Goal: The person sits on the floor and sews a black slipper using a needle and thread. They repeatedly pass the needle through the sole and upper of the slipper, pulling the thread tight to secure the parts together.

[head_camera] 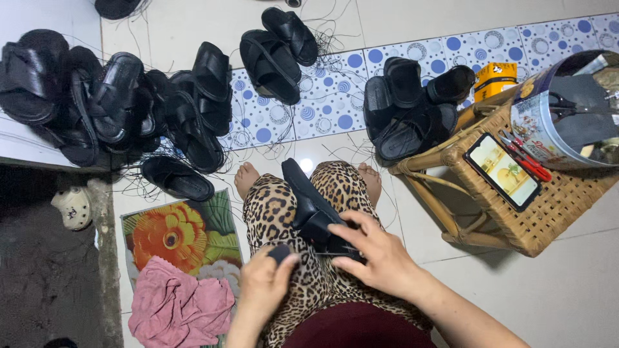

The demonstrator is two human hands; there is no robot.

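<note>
The black strapped leather sandal [311,207] lies on the person's leopard-print lap, left of the woven rattan stool [516,212] — right hand [377,254] grips its heel end, left hand [267,280] pinches a small dark tool [279,252]; seemingly trimming threads — the next cut needs a steady sandal

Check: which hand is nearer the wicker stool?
Right. The right hand grips the black sandal on the lap, toward the wicker stool. The left hand sits farther away, across the lap.
</note>
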